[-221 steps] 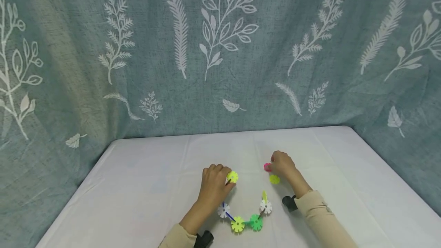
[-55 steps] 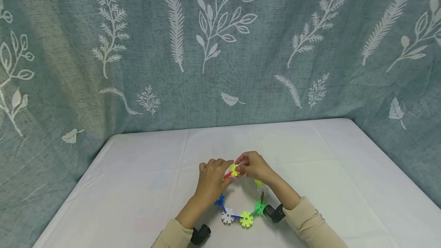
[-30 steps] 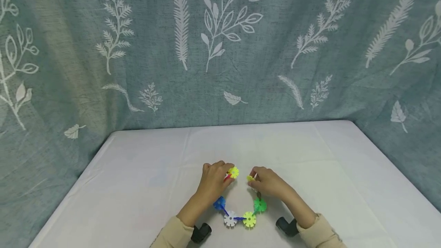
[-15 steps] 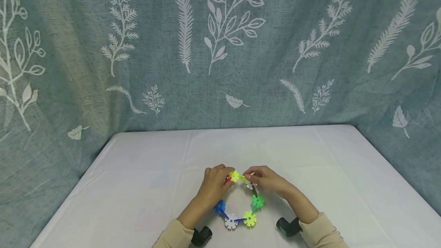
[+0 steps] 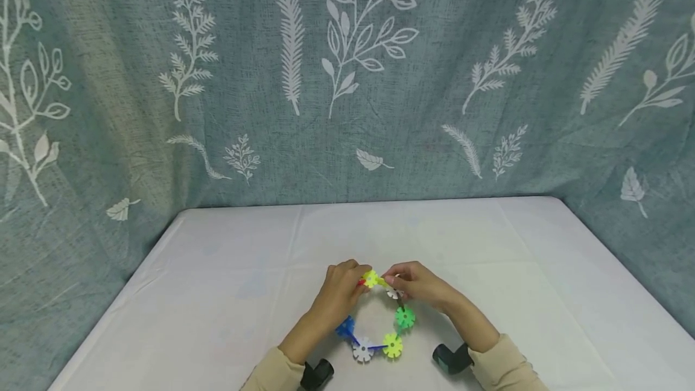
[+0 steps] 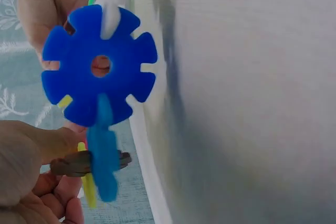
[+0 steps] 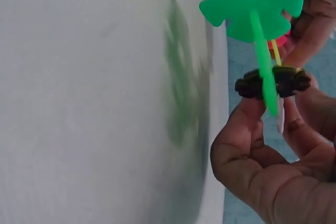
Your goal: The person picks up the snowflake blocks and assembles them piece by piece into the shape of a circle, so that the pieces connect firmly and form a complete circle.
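Note:
A chain of notched plastic interlocking discs hangs between both hands in a ring shape. My left hand [image 5: 339,288] pinches its upper left end near a red disc [image 5: 361,282] and a bright yellow disc [image 5: 371,279]. My right hand [image 5: 423,285] pinches the other end, a yellow disc [image 5: 382,282] meeting the first yellow one; whether their slots interlock I cannot tell. Down the right side come a white disc [image 5: 394,294], a dark brown disc [image 7: 249,85] and a green disc [image 5: 405,317]. Lower round are another yellow disc [image 5: 393,346], a white disc [image 5: 362,351] and a blue disc [image 6: 131,66].
A white cloth covers the table [image 5: 244,294]. Behind it hangs a teal curtain [image 5: 228,77] with white leaf prints. Black wrist cameras [image 5: 453,359] sit below both wrists.
The loose pink and yellow discs from the right are off the table; the left end gained pieces. My right hand left that end, took the chain's right end and brought it against the left one.

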Demonstrator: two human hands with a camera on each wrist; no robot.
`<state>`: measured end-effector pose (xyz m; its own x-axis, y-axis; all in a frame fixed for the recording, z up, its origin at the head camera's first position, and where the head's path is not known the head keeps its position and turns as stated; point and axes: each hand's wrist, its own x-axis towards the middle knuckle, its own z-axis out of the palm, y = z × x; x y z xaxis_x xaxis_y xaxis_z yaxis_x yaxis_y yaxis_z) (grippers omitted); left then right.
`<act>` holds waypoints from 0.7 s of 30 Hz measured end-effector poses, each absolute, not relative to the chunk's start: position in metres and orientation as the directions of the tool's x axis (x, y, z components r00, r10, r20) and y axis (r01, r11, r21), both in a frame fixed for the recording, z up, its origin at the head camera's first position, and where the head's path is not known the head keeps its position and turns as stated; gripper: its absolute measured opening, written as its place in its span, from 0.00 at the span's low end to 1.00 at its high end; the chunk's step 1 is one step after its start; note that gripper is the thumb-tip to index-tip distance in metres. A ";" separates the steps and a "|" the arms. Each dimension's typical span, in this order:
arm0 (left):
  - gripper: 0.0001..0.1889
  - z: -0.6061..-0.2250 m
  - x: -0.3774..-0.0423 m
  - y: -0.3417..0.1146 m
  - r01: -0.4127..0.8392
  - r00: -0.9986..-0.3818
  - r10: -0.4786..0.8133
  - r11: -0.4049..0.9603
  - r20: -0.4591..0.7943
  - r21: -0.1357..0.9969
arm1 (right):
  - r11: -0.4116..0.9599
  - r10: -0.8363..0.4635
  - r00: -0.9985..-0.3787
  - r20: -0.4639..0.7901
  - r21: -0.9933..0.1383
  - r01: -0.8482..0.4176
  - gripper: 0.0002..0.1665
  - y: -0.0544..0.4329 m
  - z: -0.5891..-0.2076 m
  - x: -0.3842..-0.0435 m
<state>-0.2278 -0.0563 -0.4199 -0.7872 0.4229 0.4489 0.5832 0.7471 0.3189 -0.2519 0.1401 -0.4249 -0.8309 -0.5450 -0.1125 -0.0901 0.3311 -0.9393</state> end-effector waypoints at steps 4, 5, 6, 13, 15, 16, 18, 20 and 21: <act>0.14 -0.421 -0.227 -0.054 0.598 -0.770 0.438 0.750 0.464 0.284 | 0.329 -0.535 -0.840 -0.092 -0.938 -0.107 0.17 0.139 -0.423 -0.251; 0.13 -0.421 -0.227 -0.053 0.601 -0.767 0.442 0.750 0.465 0.278 | 0.327 -0.532 -0.842 -0.084 -0.938 -0.113 0.16 0.139 -0.423 -0.251; 0.13 -0.421 -0.226 -0.053 0.603 -0.766 0.447 0.750 0.462 0.273 | 0.324 -0.531 -0.844 -0.078 -0.939 -0.117 0.16 0.139 -0.423 -0.251; 0.11 -0.420 -0.223 -0.056 0.632 -0.747 0.508 0.741 0.429 0.225 | 0.307 -0.534 -0.843 -0.064 -0.944 -0.123 0.16 0.136 -0.426 -0.249; 0.11 -0.420 -0.222 -0.056 0.636 -0.742 0.516 0.742 0.427 0.209 | 0.304 -0.537 -0.841 -0.061 -0.944 -0.126 0.16 0.135 -0.427 -0.248; 0.11 -0.419 -0.222 -0.056 0.637 -0.741 0.516 0.743 0.431 0.205 | 0.305 -0.537 -0.842 -0.061 -0.944 -0.126 0.15 0.134 -0.427 -0.248; 0.11 -0.419 -0.222 -0.055 0.625 -0.751 0.499 0.749 0.433 0.220 | 0.315 -0.537 -0.841 -0.068 -0.941 -0.126 0.15 0.134 -0.427 -0.249; 0.12 -0.419 -0.221 -0.053 0.593 -0.778 0.458 0.760 0.430 0.264 | 0.354 -0.537 -0.840 -0.082 -0.925 -0.136 0.15 0.133 -0.425 -0.251; 0.12 -0.419 -0.220 -0.052 0.574 -0.795 0.435 0.765 0.423 0.292 | 0.378 -0.536 -0.839 -0.093 -0.915 -0.140 0.15 0.133 -0.424 -0.252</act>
<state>-0.2202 -0.0524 -0.4191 -0.7947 0.4352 0.4230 0.5743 0.7648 0.2920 -0.2518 0.1330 -0.4245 -0.8392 -0.5358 -0.0927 -0.1404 0.3782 -0.9150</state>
